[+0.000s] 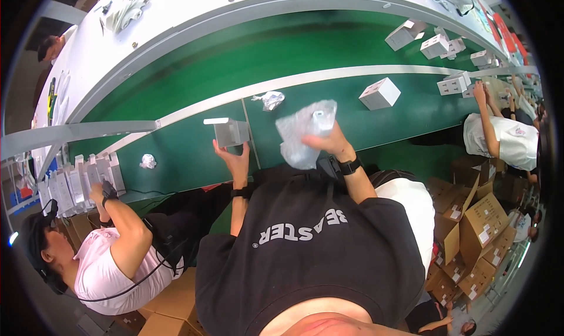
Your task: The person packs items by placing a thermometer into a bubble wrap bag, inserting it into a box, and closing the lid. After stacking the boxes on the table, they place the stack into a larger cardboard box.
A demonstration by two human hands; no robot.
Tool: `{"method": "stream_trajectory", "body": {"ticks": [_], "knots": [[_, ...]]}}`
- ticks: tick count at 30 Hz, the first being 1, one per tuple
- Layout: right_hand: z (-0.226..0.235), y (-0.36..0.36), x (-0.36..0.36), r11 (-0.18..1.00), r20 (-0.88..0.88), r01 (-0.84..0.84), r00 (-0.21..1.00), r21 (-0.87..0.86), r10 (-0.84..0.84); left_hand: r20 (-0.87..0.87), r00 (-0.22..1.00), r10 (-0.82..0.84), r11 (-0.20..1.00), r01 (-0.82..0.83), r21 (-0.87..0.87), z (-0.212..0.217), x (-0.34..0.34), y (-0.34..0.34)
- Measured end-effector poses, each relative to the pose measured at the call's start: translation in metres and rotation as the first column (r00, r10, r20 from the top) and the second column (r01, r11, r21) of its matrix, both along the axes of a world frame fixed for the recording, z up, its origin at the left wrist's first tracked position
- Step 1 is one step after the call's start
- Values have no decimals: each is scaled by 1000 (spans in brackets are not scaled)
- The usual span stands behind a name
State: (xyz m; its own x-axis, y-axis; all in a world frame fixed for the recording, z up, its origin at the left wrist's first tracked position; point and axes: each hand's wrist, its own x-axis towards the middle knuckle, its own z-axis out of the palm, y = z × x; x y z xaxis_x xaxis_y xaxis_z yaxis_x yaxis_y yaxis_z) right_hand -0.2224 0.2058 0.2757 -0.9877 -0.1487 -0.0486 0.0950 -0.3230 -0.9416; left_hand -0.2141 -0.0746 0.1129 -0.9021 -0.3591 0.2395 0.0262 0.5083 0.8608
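My left hand [234, 158] grips a small white box [230, 133] from its near side, thumb and fingers on opposite sides. A flap stands out at the box's upper left. My right hand [330, 141] is closed around a clear bubble-wrap bag [298, 130], held up over the bench to the right of the box. Something white shows at the bag's top, but its kind is hard to make out. Behind the two hands lies a crumpled piece of white wrapping [271, 100].
The green bench [194, 154] has a pale divider rail [329, 73] along it. A closed white box [380, 94] stands to the right, more boxes [435, 46] farther off. Co-workers sit on both sides; the left one [126, 236] handles a row of white boxes [79, 180]. Cardboard cartons [482, 218] are stacked at right.
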Motion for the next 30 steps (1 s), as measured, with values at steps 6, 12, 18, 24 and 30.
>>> {"method": "stream_trajectory", "body": {"ticks": [6, 12, 18, 24, 30], "knots": [[39, -8, 8, 966, -324, -255, 912, 36, 253, -96, 994, 57, 991, -68, -117, 33, 31, -24], [85, -39, 2, 953, -269, -301, 922, -38, 280, -166, 737, -655, 451, 557, 697, 126, 57, -1], [91, -79, 5, 942, -279, -264, 907, 209, 316, -109, 640, -761, 437, 629, 643, 171, 24, 44], [87, -80, 4, 930, -175, -323, 920, 175, 352, -58, 639, -767, 397, 543, 740, 165, 33, 38], [78, -81, 6, 933, -170, -327, 921, 152, 350, -91, 660, -746, 395, 548, 737, 157, 40, 28]]}}
